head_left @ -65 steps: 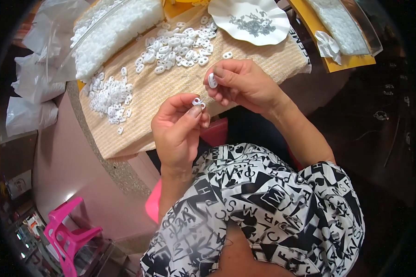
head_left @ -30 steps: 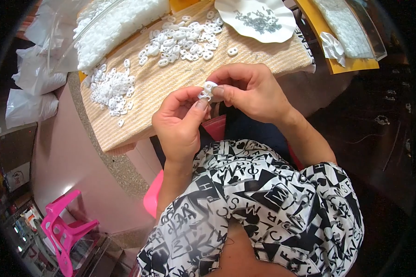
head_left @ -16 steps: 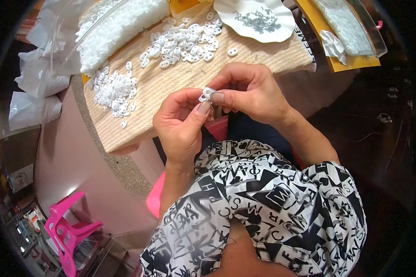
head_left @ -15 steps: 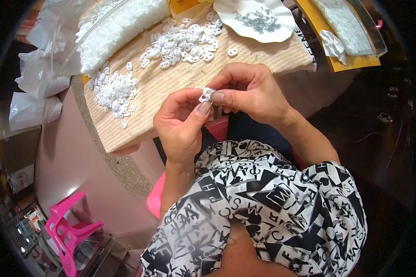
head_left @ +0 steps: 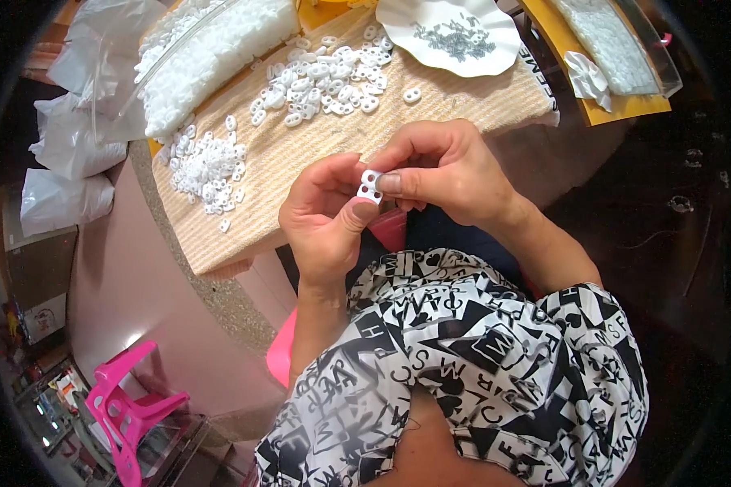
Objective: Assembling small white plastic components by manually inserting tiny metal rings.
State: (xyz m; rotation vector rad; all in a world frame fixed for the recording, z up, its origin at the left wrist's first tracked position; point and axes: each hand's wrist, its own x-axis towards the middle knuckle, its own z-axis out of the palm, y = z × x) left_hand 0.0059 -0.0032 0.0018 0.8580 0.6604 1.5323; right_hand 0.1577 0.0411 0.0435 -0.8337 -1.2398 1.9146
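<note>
Between my two hands is a small white plastic piece [head_left: 369, 187] with several dark round holes. My left hand [head_left: 323, 213] pinches its lower left side between thumb and fingers. The thumb and index finger of my right hand [head_left: 447, 172] grip its right side. Beyond the hands, a pile of white two-hole plastic pieces [head_left: 325, 81] lies on a striped cream cloth [head_left: 284, 158]. A heap of smaller white pieces [head_left: 207, 172] is spread at the cloth's left. On a white wavy-edged plate [head_left: 406, 16] at the far right rest many small grey metal-looking parts.
A clear container of white pieces [head_left: 211, 69] stands at the far left of the cloth. White plastic bags [head_left: 69, 203] hang or lie further left. At the right is a yellow board [head_left: 625, 111] with another clear pack and crumpled paper [head_left: 586, 79]. A pink stool [head_left: 130, 410] stands lower left.
The white piece has turned so that its holed face shows more. Both hands have shifted slightly down and right in the view, and the whole scene has moved a little with the head.
</note>
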